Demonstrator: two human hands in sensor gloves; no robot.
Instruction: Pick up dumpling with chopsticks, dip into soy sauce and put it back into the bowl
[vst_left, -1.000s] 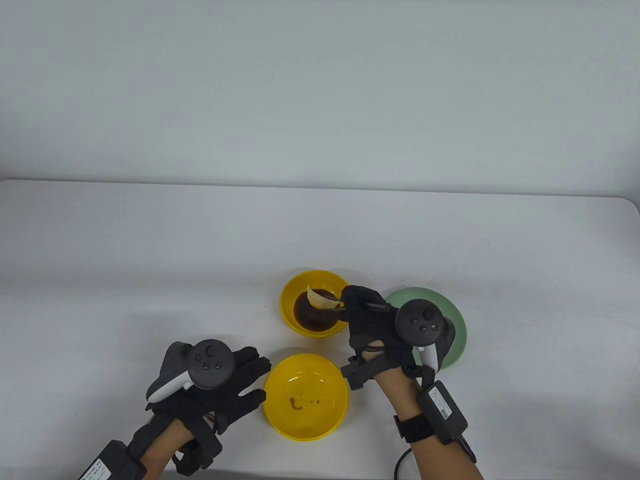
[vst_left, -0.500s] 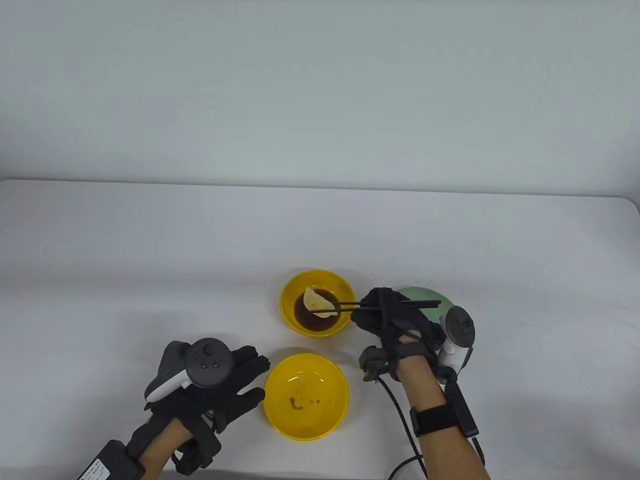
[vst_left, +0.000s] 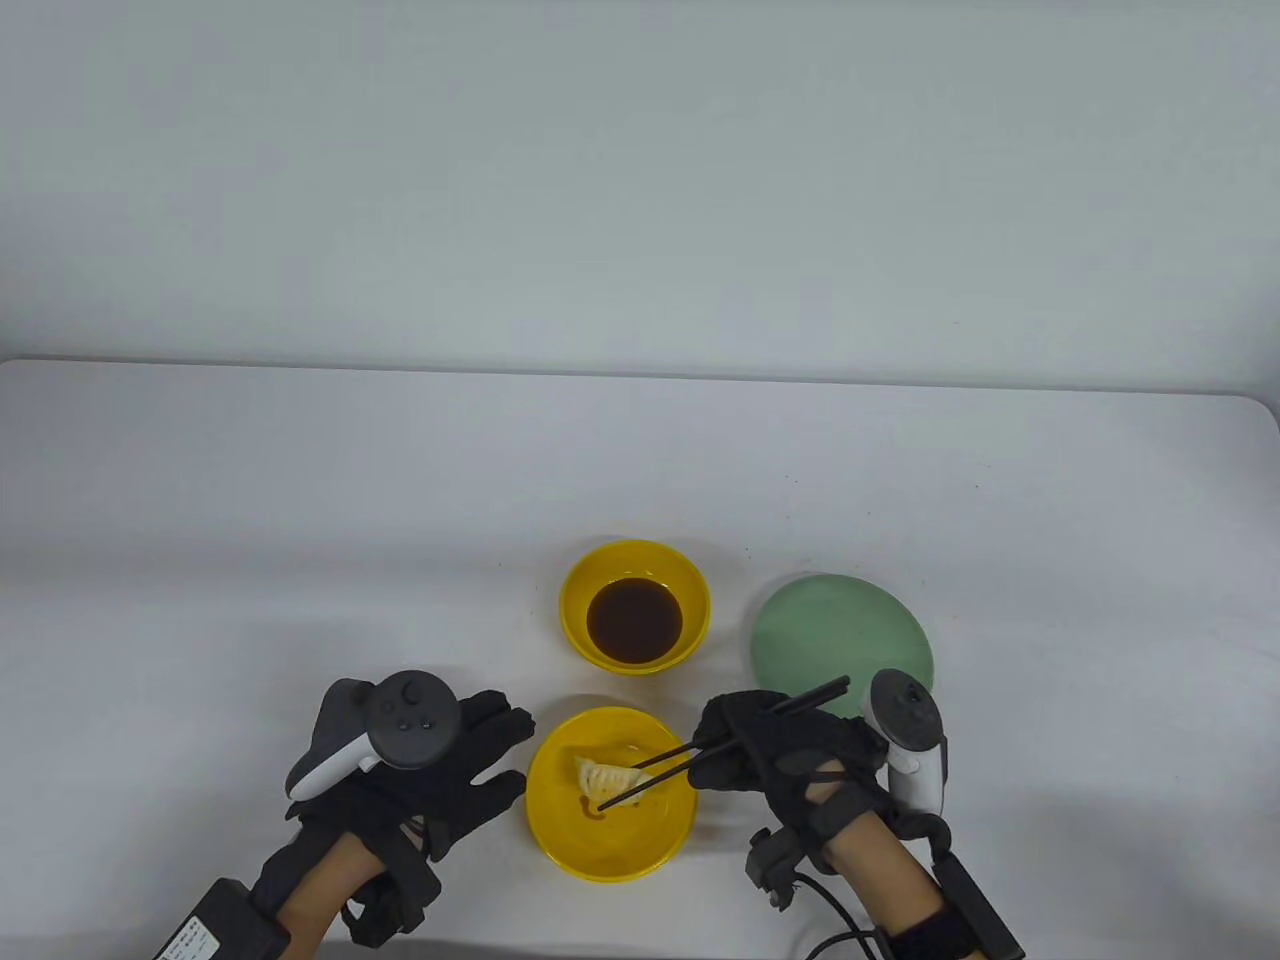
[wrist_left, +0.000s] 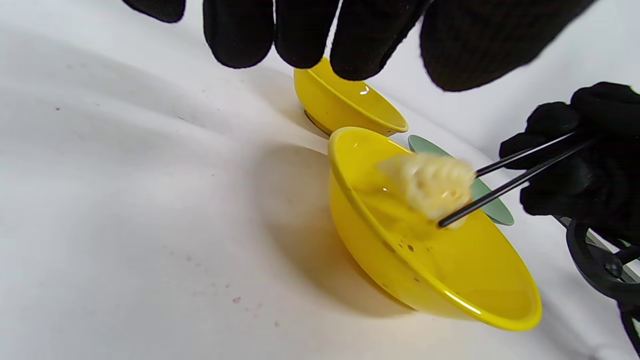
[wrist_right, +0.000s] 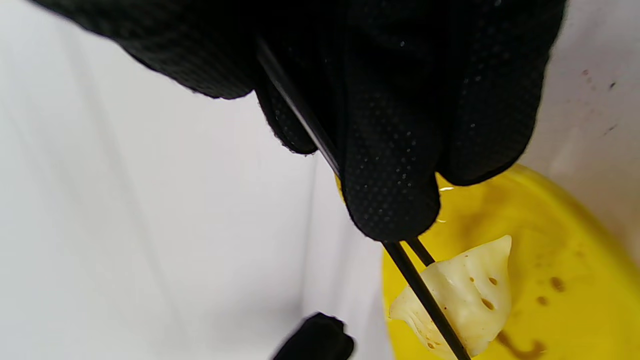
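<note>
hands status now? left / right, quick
Left hand: open, fingers spread flat on the table beside the near bowl, holding nothing.
Right hand: grips the chopsticks, which pinch the dumpling over that bowl.

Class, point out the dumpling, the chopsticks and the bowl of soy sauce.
dumpling (vst_left: 603, 779): table view, middle of its pale pleated skin.
chopsticks (vst_left: 668, 765): table view, shafts between dumpling and fingers.
bowl of soy sauce (vst_left: 577, 600): table view, left inner yellow wall.

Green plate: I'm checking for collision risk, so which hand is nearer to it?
Right. The right hand sits just below the green plate, its chopsticks' back ends reaching the plate's edge. The left hand rests beyond the near yellow bowl, far to the plate's left.
</note>
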